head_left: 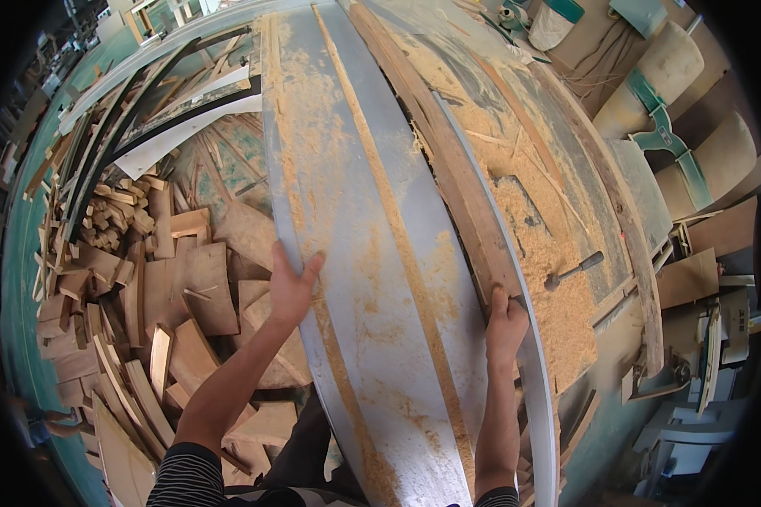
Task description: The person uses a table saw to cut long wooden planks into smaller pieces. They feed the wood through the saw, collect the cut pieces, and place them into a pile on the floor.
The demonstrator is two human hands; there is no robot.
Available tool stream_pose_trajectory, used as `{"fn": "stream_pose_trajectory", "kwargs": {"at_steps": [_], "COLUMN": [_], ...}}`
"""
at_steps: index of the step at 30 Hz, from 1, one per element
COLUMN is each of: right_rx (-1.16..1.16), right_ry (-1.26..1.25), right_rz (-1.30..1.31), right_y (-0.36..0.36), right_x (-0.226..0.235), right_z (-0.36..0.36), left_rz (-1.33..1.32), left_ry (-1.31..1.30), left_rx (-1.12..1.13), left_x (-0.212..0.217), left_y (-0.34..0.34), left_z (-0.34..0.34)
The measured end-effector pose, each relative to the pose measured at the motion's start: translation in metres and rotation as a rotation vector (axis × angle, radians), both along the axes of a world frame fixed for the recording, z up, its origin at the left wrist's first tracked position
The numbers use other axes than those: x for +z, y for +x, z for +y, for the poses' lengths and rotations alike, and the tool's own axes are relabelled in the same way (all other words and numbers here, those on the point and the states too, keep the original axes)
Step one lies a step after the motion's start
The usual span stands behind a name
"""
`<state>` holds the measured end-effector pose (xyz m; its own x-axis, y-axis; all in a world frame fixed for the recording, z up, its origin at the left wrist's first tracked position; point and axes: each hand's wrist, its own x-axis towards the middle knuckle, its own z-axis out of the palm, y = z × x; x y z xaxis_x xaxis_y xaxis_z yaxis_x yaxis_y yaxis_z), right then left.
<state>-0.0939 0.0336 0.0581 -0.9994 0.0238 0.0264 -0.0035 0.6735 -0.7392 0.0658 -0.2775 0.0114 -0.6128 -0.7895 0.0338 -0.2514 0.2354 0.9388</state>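
Note:
A long grey metal sliding saw table [372, 279], dusted with sawdust along its grooves, runs away from me. My left hand [296, 283] grips its left edge, thumb lying on top and the other fingers partly hidden at the side. Along the right side of the table lies a long brown wooden board [448, 169] with a rough left edge. My right hand [507, 321] is closed on the near end of this board, thumb on top. A raised metal rail [543, 414] runs just right of that hand.
Wood offcuts [199, 287] are heaped on the left, below a dark metal frame [114, 127]. Sawdust [566, 329] covers the surface at right, where a dark-handled tool [577, 269] lies. Pale dust-collector ducts [661, 72] stand at far right. Another person's hand [63, 422] shows at lower left.

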Motion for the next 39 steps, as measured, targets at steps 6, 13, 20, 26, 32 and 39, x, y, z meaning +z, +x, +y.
{"fn": "stream_pose_trajectory", "kwargs": {"at_steps": [6, 13, 20, 26, 32, 39], "right_rx": [0.013, 0.023, 0.022, 0.042, 0.042, 0.047], "right_ry": [-0.007, -0.032, -0.014, -0.036, -0.015, -0.020], "right_rz": [0.012, 0.027, 0.027, 0.064, 0.060, 0.094], "right_y": [-0.005, -0.007, -0.015, -0.019, -0.020, -0.025], "right_x": [0.000, 0.003, -0.006, -0.009, -0.001, -0.004], "right_z": [-0.005, -0.014, -0.015, -0.020, -0.028, -0.033], "left_rz": [0.022, 0.024, 0.028, 0.001, 0.006, 0.031], "left_ry": [-0.004, -0.013, 0.050, 0.040, 0.009, 0.000], "left_rx": [-0.017, -0.031, -0.049, -0.039, -0.030, -0.016], "left_x": [-0.010, -0.014, -0.008, -0.005, -0.004, -0.003], "left_y": [0.000, 0.001, 0.000, 0.000, -0.001, -0.004], "left_z": [-0.004, -0.007, -0.005, -0.006, -0.007, -0.006]}}
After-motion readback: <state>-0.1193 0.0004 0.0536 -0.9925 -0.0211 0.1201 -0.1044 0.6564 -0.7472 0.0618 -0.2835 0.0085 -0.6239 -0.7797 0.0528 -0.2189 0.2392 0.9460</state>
